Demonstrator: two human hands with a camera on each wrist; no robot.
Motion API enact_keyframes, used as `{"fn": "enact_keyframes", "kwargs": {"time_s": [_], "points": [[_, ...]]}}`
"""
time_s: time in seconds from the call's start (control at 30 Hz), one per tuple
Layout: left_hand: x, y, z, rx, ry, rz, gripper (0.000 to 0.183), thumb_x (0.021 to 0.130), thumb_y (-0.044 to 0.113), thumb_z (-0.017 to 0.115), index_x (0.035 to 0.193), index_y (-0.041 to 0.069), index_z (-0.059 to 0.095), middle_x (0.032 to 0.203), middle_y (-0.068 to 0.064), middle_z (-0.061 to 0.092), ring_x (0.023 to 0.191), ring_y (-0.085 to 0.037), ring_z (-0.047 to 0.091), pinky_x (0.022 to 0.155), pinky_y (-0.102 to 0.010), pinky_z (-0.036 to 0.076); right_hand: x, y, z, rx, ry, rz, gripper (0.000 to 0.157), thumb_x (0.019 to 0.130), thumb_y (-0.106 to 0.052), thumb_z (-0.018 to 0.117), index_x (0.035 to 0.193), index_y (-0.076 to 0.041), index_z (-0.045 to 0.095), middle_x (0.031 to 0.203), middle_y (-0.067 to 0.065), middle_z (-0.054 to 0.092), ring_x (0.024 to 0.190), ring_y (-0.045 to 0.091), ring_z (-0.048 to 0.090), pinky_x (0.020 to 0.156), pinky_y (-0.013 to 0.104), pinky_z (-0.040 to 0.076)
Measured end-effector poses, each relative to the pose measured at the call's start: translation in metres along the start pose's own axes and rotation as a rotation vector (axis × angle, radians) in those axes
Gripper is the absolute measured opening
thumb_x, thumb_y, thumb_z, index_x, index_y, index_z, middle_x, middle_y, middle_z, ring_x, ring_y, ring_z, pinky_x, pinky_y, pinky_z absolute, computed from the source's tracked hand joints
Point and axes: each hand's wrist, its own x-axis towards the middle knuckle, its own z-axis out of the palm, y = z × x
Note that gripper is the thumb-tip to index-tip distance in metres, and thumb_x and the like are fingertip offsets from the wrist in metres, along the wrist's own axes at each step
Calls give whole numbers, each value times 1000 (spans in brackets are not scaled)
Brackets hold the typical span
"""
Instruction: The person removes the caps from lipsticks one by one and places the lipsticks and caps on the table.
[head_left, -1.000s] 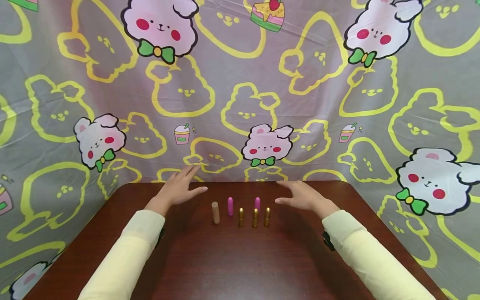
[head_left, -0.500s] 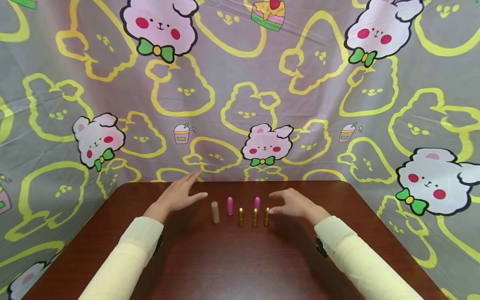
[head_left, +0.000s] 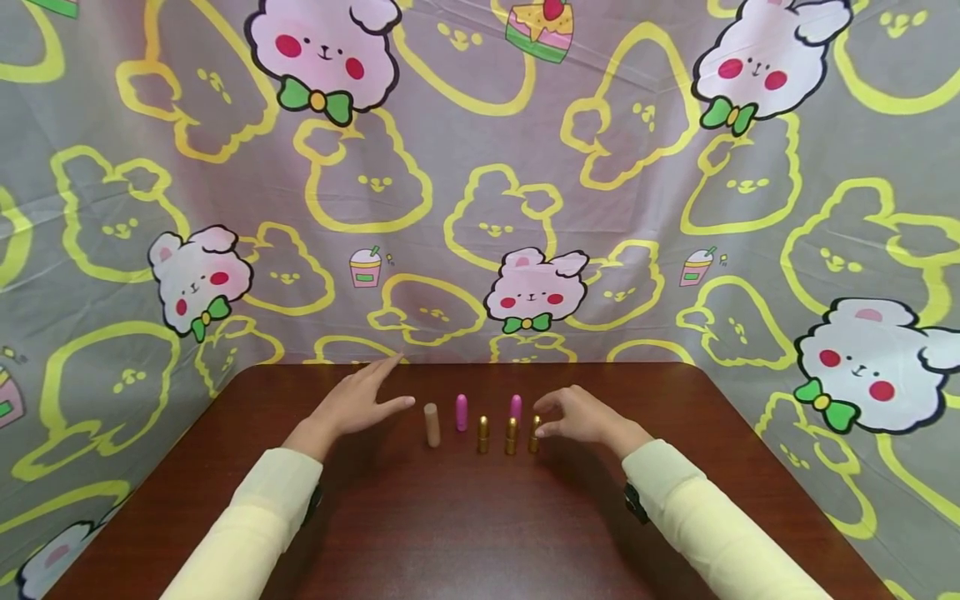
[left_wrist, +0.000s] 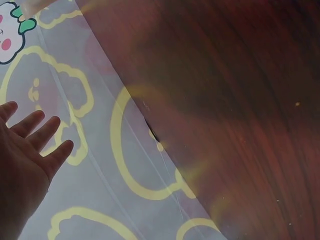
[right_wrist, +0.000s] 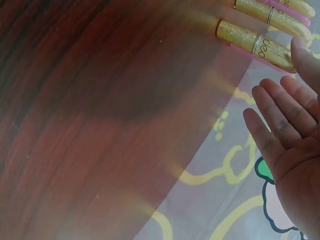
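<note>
My right hand (head_left: 581, 415) hovers at the rightmost gold bullet-shaped tube (head_left: 534, 442), which looks like a lipstick and stands upright. In the right wrist view its thumb is at the tube's rounded tip, while the other fingers are spread apart from it; whether the thumb touches cannot be told. Two more gold tubes, a middle one (head_left: 511, 437) and a left one (head_left: 483, 435), stand beside it. Behind are a left pink tube (head_left: 461, 412) and a right pink tube (head_left: 516, 405). My left hand (head_left: 356, 404) holds nothing, fingers extended, left of a tan cylinder (head_left: 432, 426).
All the tubes stand on a dark reddish-brown table (head_left: 480, 517). A grey cloth (head_left: 630, 208) printed with rabbits and yellow outlines hangs behind the table and along both sides.
My right hand has moved left and lower, toward the rightmost gold tube, its fingers bending more. My left hand has sunk slightly. The tubes stand where they were.
</note>
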Motion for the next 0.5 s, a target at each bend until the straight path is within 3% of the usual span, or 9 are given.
{"fn": "enact_keyframes", "kwargs": {"time_s": [0.5], "points": [[-9, 8, 3, -63, 33, -14, 96, 84, 72, 54, 155, 14, 25, 153, -15, 34, 136, -38, 35, 106, -58, 31, 1, -1, 11, 57, 5, 7, 28, 82, -14, 79, 106, -2, 72, 89, -3, 68, 79, 13, 61, 70, 32, 53]]}}
